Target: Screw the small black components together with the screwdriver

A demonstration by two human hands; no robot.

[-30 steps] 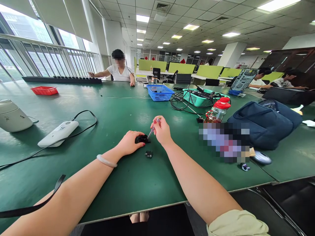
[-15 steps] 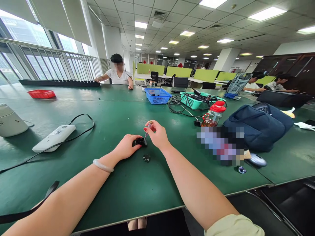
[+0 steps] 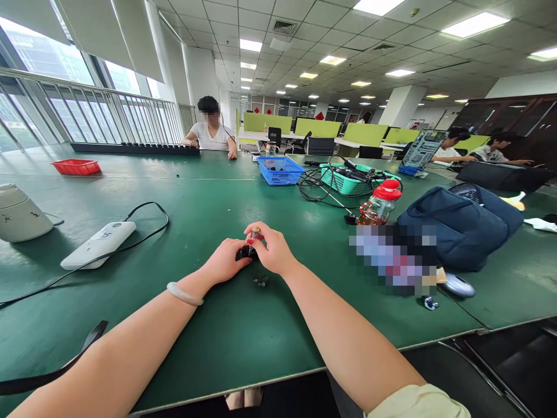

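Note:
My left hand holds a small black part down on the green table. My right hand grips a small screwdriver with a clear handle, standing upright with its tip down into the black part. The two hands touch over the part. A second small black piece lies loose on the table just in front of my hands. A pale bangle sits on my left wrist.
A white device with a black cable lies to the left, a white jar beyond it. A blue basket, a green basket of cables, a red-capped bottle and a dark blue bag stand to the right. People sit at the far side.
My right hand has come down and left onto the black part, bringing the screwdriver from tilted to upright. My left hand has stayed on the part.

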